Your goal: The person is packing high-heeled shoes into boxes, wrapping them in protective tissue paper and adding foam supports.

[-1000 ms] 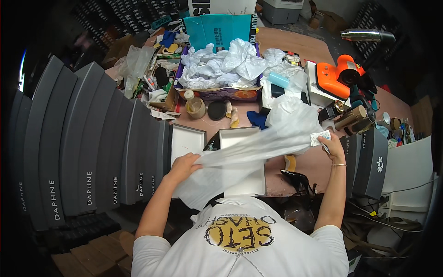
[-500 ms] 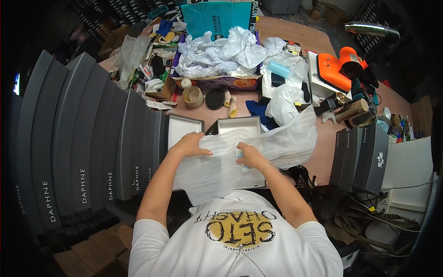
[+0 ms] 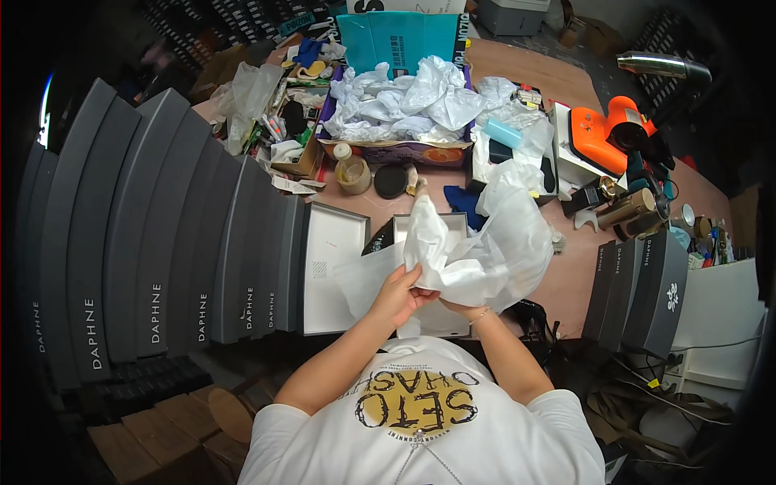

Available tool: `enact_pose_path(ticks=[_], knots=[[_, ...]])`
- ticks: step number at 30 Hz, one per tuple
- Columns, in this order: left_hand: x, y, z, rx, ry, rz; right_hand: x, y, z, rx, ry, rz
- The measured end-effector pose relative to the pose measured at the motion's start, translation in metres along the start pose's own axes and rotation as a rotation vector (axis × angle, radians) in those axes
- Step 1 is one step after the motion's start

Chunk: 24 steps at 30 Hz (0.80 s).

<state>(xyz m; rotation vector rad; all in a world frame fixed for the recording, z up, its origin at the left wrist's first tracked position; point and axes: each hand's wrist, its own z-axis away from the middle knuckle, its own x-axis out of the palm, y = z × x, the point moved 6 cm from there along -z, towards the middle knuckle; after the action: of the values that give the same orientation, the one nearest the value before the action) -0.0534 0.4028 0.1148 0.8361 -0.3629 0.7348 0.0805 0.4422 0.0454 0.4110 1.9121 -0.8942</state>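
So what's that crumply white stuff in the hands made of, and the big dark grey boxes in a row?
The crumpled white sheet held by the left hand and right hand looks like thin tissue paper: matte, slightly see-through, sharply creased. The dark grey boxes look like stiff cardboard with a smooth matte finish, judging by their flat sides and crisp edges.

Two hands (image 3: 420, 293) — one tissue sheet (image 3: 477, 250).

Both forearms converge, left hand (image 3: 398, 293) and right hand (image 3: 457, 305) closed in a grip.

A large sheet of white tissue paper (image 3: 465, 255) is held crumpled and bunched upward above an open box.
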Motion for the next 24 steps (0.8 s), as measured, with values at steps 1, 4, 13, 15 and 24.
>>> enact_pose_path(ticks=[1,4,13,15,24], knots=[[-0.025,-0.018,-0.012,-0.072,0.034,-0.002,-0.016,0.010,0.008,0.114,-0.015,-0.223],[-0.070,-0.041,-0.037,-0.093,0.087,-0.166,-0.065,0.037,0.031,0.689,0.064,-0.898],[-0.043,0.009,0.045,0.627,-0.068,-1.930,0.006,-0.031,-0.001,0.188,-0.270,-0.328],[-0.049,0.003,0.064,0.479,-0.085,-2.196,0.040,-0.025,0.005,0.237,-0.482,-0.013],[-0.155,0.014,0.036,0.331,0.343,-0.630,-0.019,-0.044,-0.015,0.367,-0.644,-0.081]])
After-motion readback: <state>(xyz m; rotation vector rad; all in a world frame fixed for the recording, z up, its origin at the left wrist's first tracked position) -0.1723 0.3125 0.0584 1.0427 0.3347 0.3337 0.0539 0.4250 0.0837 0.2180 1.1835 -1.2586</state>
